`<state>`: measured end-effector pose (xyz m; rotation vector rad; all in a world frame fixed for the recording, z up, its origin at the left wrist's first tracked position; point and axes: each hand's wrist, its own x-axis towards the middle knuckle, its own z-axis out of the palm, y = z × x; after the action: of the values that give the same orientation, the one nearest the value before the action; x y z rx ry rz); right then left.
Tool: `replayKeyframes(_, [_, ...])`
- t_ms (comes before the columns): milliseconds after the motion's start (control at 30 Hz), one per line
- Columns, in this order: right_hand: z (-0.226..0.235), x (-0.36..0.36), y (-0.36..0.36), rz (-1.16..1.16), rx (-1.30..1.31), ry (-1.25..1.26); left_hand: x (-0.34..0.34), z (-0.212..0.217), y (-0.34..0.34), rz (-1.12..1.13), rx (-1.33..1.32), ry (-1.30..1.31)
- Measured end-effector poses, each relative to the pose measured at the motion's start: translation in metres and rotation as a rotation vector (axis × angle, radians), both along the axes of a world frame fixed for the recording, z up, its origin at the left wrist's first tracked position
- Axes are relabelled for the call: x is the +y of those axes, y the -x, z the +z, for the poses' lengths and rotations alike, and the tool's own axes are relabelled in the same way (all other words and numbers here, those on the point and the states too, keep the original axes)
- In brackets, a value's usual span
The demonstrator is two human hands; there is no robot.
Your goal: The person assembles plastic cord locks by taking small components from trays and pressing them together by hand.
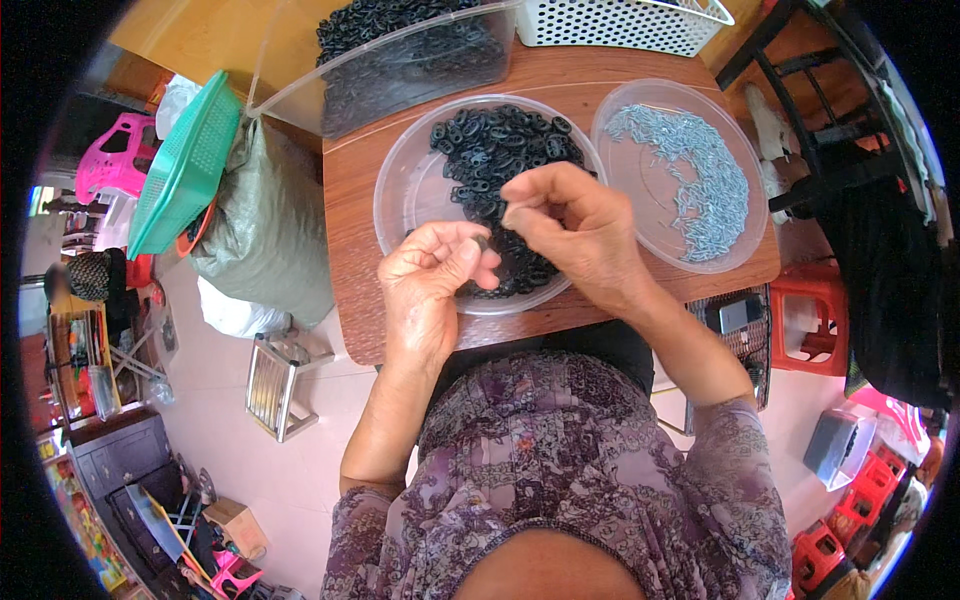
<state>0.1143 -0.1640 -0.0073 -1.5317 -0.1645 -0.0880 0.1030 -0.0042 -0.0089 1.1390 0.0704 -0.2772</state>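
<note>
My left hand (428,285) is closed in a pinch above the near left part of a round clear plastic tub (402,190). A small dark piece shows at its fingertips, partly covered; it may be one of the small black oval ring-shaped parts (500,140) heaped in the tub. My right hand (585,235) reaches over the tub's right side, thumb and forefinger pressed together. What they hold, if anything, is too small to make out. The two hands are close but apart. Right of them, a second round clear tub (645,215) contains many small silvery-blue screw-like pins (712,195).
The tubs stand on a brown wooden table (355,300). Behind them are a clear bin (400,95) of black parts and a white perforated basket (625,28). Left stand a stuffed sack (265,225), a green basket (185,170) and a metal stool (282,385); right, a red stool (808,315).
</note>
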Motion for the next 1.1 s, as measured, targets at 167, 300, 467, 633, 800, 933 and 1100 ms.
replayKeyframes(167, [-0.008,0.024,0.004,-0.055,-0.077,-0.041,-0.001,0.003,0.008,0.093,-0.206,-0.193])
replayKeyframes(300, [-0.014,0.034,0.012,-0.104,-0.135,0.006,0.000,0.002,0.009,0.095,-0.265,-0.197])
replayKeyframes(467, [-0.015,0.034,0.013,-0.165,-0.244,0.098,0.000,0.001,0.007,0.169,-0.276,-0.198])
replayKeyframes(633, [-0.014,0.037,0.015,-0.232,-0.325,0.152,-0.002,-0.001,0.004,0.236,-0.192,-0.103])
replayKeyframes(800, [-0.011,0.032,0.012,-0.234,-0.584,0.345,-0.004,0.000,0.006,0.264,-0.132,-0.060])
replayKeyframes(933, [-0.013,0.031,0.012,-0.236,-0.797,0.465,-0.006,0.006,0.006,0.234,-0.100,-0.036])
replayKeyframes(1100, [-0.016,0.029,0.011,-0.256,-0.822,0.502,-0.006,0.007,0.004,0.220,0.027,0.045])
